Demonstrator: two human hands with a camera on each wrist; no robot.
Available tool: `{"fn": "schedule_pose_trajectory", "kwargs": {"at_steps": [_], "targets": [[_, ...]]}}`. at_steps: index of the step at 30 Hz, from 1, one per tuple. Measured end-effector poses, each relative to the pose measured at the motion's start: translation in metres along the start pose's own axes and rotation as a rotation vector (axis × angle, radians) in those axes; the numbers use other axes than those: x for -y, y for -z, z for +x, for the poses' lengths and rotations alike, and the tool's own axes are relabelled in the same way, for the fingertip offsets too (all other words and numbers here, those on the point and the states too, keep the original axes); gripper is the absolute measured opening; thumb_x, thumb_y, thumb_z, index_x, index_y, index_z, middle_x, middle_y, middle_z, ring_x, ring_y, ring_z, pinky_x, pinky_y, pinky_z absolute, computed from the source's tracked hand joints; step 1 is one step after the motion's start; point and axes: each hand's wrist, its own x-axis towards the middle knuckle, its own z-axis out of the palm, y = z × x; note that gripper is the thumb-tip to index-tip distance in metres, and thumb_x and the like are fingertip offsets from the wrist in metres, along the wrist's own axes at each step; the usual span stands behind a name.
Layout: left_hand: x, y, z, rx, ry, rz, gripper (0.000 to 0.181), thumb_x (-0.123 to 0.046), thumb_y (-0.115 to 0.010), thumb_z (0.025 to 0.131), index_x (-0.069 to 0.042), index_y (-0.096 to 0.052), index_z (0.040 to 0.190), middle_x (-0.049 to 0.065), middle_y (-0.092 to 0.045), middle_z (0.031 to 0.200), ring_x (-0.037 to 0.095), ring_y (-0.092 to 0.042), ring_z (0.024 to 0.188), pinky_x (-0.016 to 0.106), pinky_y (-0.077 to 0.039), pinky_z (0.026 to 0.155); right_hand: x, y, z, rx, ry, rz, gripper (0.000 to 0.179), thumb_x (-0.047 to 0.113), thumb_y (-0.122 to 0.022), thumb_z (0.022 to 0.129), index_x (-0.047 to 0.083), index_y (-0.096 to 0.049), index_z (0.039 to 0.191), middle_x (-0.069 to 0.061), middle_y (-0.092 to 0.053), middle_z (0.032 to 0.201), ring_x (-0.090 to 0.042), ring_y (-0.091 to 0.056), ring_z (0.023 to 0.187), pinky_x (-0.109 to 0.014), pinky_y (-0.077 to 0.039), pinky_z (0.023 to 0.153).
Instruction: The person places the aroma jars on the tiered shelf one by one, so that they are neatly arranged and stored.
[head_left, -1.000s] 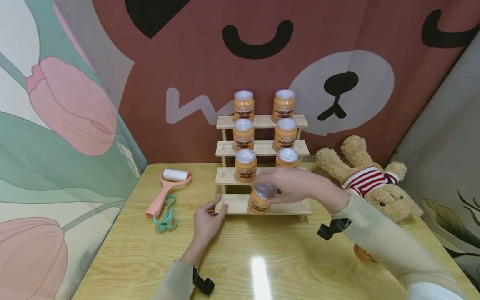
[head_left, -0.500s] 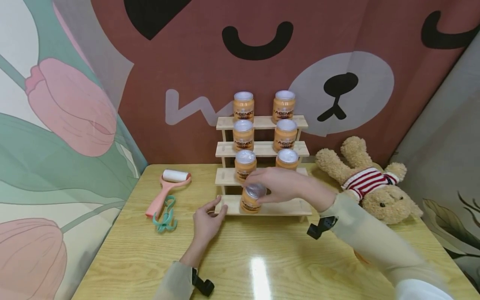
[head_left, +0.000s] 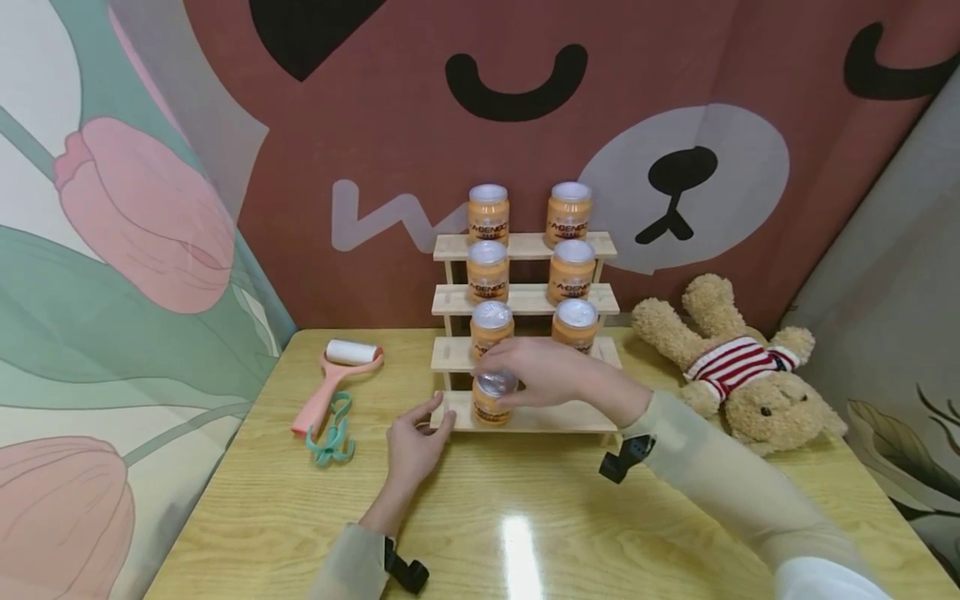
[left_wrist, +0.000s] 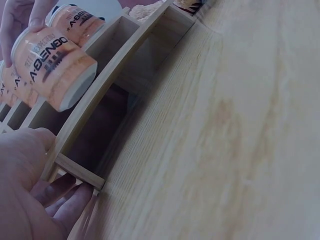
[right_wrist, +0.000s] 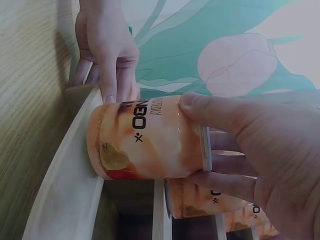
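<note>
My right hand (head_left: 551, 372) grips an orange jar (head_left: 489, 408) with a clear ridged lid near its top. The jar stands nearly upright at the left part of the lowest board of a four-step wooden display rack (head_left: 566, 415). In the right wrist view, thumb and fingers are around the lid end of the jar (right_wrist: 145, 140), its base right at the board. My left hand (head_left: 416, 442) holds the left end of that board; the left wrist view shows thumb above and fingers (left_wrist: 72, 205) beneath it. Six similar jars stand in pairs on the upper boards, including one (head_left: 488, 275).
Left on the wooden table (head_left: 247, 517) lie a pink lint roller (head_left: 330, 383) and a green hook-shaped piece (head_left: 332, 433). A teddy bear (head_left: 738, 367) in a striped shirt lies right of the rack. A printed curtain (head_left: 337, 150) hangs close behind.
My right hand has moved left with the jar along the lowest board, from near its middle to the left part. My left hand stays on the board's end.
</note>
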Motion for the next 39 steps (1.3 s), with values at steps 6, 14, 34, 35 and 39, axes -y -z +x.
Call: {"fn": "schedule_pose_trajectory", "kwargs": {"at_steps": [6,14,34,35,39], "targets": [[0.0,0.0,-0.001,0.001,0.01,0.003,0.037,-0.018,-0.085,0.093,-0.008,-0.077,0.128,0.01,-0.075,0.133,0.032,-0.074,0.119,0.028,-0.067,0.084,0.001,-0.006,0.004,-0.013,-0.005,-0.004,0.048,0.034,-0.082,0.096,0.014,-0.07,0.138,-0.005,-0.072,0.14,-0.024,-0.067,0.131,-0.042,-0.059,0.108],[0.0,-0.001,0.0,0.002,0.014,0.001,0.037,-0.019,-0.084,0.093,-0.008,-0.077,0.128,0.011,-0.075,0.133,0.034,-0.073,0.121,0.028,-0.066,0.084,0.003,-0.011,0.006,-0.045,-0.01,-0.012,0.045,0.033,-0.082,0.096,0.013,-0.073,0.135,-0.007,-0.073,0.137,-0.025,-0.07,0.126,-0.04,-0.061,0.104],[0.001,-0.003,0.0,-0.013,0.003,0.006,0.036,-0.017,-0.085,0.093,-0.008,-0.078,0.127,0.012,-0.076,0.13,0.032,-0.074,0.117,0.026,-0.066,0.082,0.003,-0.021,-0.003,-0.209,-0.01,-0.101,0.037,0.036,-0.087,0.091,0.015,-0.081,0.121,-0.001,-0.078,0.127,-0.019,-0.073,0.118,-0.033,-0.064,0.097],[0.001,-0.003,0.0,-0.015,0.004,0.007,0.036,-0.017,-0.085,0.093,-0.008,-0.078,0.127,0.012,-0.076,0.13,0.032,-0.074,0.117,0.026,-0.066,0.082,0.003,-0.021,-0.003,-0.21,-0.01,-0.1,0.037,0.036,-0.087,0.091,0.015,-0.081,0.12,-0.001,-0.078,0.127,-0.019,-0.073,0.118,-0.033,-0.064,0.097],[0.0,-0.002,0.0,-0.018,0.008,0.002,0.036,-0.017,-0.085,0.092,-0.009,-0.078,0.126,0.012,-0.076,0.131,0.033,-0.074,0.117,0.027,-0.066,0.083,0.002,-0.022,-0.002,-0.216,-0.003,-0.085,0.036,0.035,-0.086,0.092,0.014,-0.081,0.12,-0.003,-0.078,0.127,-0.02,-0.073,0.118,-0.033,-0.063,0.099]]}}
